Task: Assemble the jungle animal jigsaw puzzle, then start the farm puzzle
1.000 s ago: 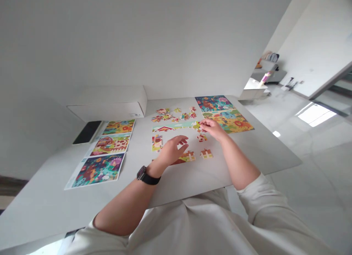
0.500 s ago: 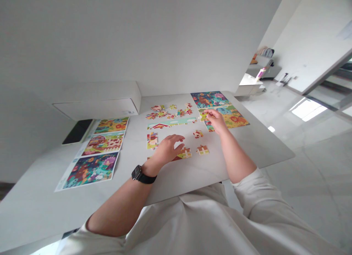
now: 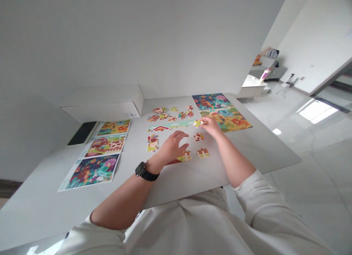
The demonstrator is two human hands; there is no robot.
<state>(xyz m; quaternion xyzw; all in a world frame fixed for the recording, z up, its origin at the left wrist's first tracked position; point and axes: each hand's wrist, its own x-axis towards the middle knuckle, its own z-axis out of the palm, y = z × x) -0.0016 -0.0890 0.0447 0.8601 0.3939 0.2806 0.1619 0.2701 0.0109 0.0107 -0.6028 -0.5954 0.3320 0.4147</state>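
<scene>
My right hand (image 3: 211,127) pinches a yellow-green puzzle piece (image 3: 197,123) over the right end of a joined sky-blue puzzle strip (image 3: 176,124). Whether that piece touches the strip I cannot tell. My left hand (image 3: 173,148), with a black watch on the wrist, hovers with fingers apart and holds nothing. It partly hides a joined lower strip (image 3: 184,156). A joined block of pieces (image 3: 153,142) lies to its left. A red-and-white piece (image 3: 198,137) and a brown-and-cream piece (image 3: 202,153) rest between my hands. Behind the blue strip lie several loose pieces (image 3: 171,118).
Finished-looking colourful puzzle pictures (image 3: 232,119) lie at the back right. A printed picture sheet (image 3: 104,144) is on the left, beside a dark phone (image 3: 82,133). A white box (image 3: 110,108) stands against the wall. The table's right edge (image 3: 275,146) drops to the floor.
My right hand has moved left with the puzzle piece, from the picture at the right to the blue strip's end. My left hand stays nearly in place. The view has shifted slightly.
</scene>
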